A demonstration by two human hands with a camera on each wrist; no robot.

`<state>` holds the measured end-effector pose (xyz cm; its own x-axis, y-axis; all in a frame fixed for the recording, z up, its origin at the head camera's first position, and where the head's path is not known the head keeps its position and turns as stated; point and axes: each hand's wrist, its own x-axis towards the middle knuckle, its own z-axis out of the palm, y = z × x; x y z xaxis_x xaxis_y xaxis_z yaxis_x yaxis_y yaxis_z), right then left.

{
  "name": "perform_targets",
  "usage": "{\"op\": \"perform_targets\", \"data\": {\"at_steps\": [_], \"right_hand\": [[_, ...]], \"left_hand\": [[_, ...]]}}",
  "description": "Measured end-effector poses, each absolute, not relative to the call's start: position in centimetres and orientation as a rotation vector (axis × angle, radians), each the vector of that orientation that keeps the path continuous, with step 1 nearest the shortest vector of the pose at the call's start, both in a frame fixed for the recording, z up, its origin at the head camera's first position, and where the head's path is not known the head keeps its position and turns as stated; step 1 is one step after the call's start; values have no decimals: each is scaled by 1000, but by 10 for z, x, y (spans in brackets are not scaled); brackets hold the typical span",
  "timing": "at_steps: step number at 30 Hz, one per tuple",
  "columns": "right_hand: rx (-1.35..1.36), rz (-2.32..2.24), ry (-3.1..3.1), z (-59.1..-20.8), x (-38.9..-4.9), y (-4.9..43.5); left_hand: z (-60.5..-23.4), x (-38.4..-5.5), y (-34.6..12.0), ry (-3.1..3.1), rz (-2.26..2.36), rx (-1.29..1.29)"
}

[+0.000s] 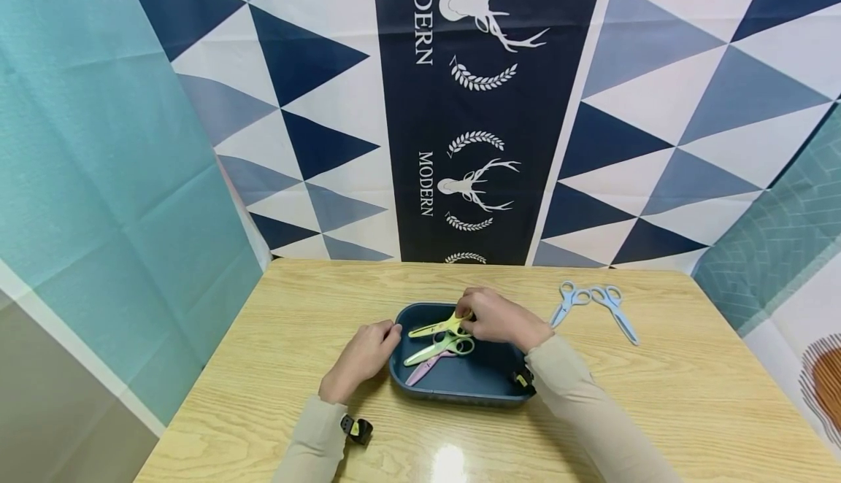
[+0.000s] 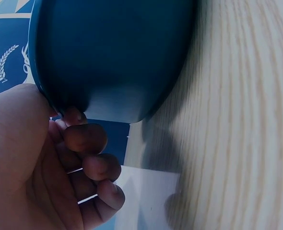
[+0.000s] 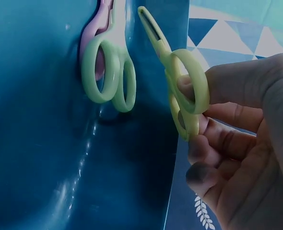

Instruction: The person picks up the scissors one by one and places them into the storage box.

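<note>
Head view: right hand pinched yellow plastic scissors by handle loops, over dark-blue oblong tray, 11 o'clock — left hand pinched its rim near 10 o'clock. Best handling, likely: steady rim, blades lifted clear of pale-green plastic scissors at 9 o'clock.

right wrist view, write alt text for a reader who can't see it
Fingers of a right hand hold yellow scissors by the handles over a blue tray. Inside it, green scissors lie partly over pink scissors; a triangle-patterned backdrop shows beyond.
</note>
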<state>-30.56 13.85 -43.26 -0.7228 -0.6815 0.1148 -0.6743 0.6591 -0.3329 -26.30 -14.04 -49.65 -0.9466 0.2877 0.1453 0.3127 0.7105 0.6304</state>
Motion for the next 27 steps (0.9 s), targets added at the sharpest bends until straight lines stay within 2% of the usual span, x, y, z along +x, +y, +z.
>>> {"op": "perform_targets", "data": {"at_steps": [27], "right_hand": [[-1129,-514,2749,-442,-306,132]], "left_hand": [[-496,-264,-140,-2863,-1012,-519]]}}
